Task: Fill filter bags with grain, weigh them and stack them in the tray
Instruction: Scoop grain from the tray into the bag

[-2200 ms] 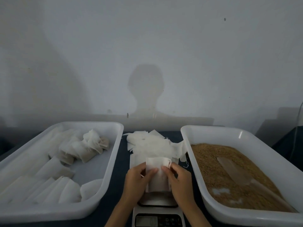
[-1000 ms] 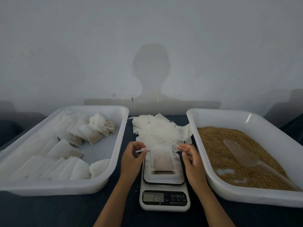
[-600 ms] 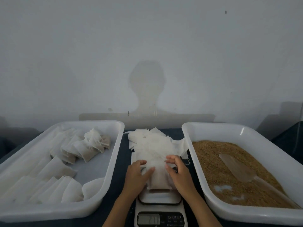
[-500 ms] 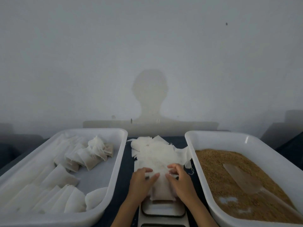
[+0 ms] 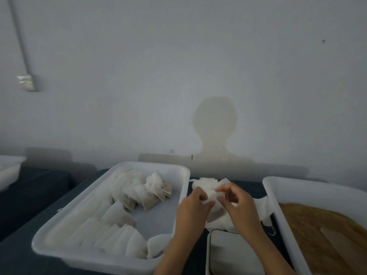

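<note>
Both hands hold a filled white filter bag (image 5: 214, 203) lifted above the scale platform (image 5: 228, 247). My left hand (image 5: 193, 210) pinches its left upper edge. My right hand (image 5: 239, 209) pinches the right upper edge, fingers curled. The scale platform below is bare and its display is out of frame. Left of the hands stands a white tray (image 5: 65, 213) with rows of filled bags (image 5: 119, 231) and a looser heap (image 5: 151, 192) at the back. A white tray of brown grain (image 5: 309, 227) stands at the right, with a clear scoop (image 5: 341, 245) lying in it.
A pile of empty filter bags (image 5: 204, 184) lies on the dark table behind the hands, between the two trays. Another white tray corner (image 5: 8, 169) shows at the far left. The grey wall rises close behind the table.
The bag lay on the scale a second ago with both hands apart. Both hands then closed on it and lifted it off. The view has swung left and up.
</note>
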### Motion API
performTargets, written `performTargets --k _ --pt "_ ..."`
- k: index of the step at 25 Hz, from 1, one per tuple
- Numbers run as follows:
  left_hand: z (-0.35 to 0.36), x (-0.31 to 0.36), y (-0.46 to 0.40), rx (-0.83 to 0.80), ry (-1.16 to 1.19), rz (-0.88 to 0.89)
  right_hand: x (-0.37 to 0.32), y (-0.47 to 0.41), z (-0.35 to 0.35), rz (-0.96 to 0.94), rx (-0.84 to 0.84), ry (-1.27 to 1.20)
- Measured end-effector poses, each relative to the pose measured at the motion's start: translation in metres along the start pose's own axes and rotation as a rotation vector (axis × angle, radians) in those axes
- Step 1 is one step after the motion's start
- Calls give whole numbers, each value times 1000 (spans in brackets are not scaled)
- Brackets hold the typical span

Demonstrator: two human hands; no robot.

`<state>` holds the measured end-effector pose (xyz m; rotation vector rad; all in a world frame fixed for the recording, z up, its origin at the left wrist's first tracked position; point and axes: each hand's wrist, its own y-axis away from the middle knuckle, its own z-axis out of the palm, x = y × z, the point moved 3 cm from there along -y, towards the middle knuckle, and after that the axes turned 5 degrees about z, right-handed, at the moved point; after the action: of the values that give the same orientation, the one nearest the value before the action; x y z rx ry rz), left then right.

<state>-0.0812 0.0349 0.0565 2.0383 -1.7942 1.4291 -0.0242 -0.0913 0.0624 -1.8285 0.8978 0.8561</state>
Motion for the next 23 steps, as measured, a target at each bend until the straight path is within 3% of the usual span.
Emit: performTargets --k 4,9,12,15,18,23 --pt "-58 -19 -18 81 -84 -73 -38 -31 50 -97 -95 39" --pt "-113 -93 -34 -81 -76 -286 -56 -44 140 -60 -192 28" --pt "-125 -137 -27 -138 -95 -423 -44 -40 192 41 -244 163" --pt "-129 -172 -14 -258 -118 -575 -27 -27 233 202 -515 350" --pt "-136 -189 -12 -319 -273 -629 -21 -15 249 217 -847 470" --pt "-134 -192 -11 -387 -556 -627 -20 -9 243 288 -990 383"
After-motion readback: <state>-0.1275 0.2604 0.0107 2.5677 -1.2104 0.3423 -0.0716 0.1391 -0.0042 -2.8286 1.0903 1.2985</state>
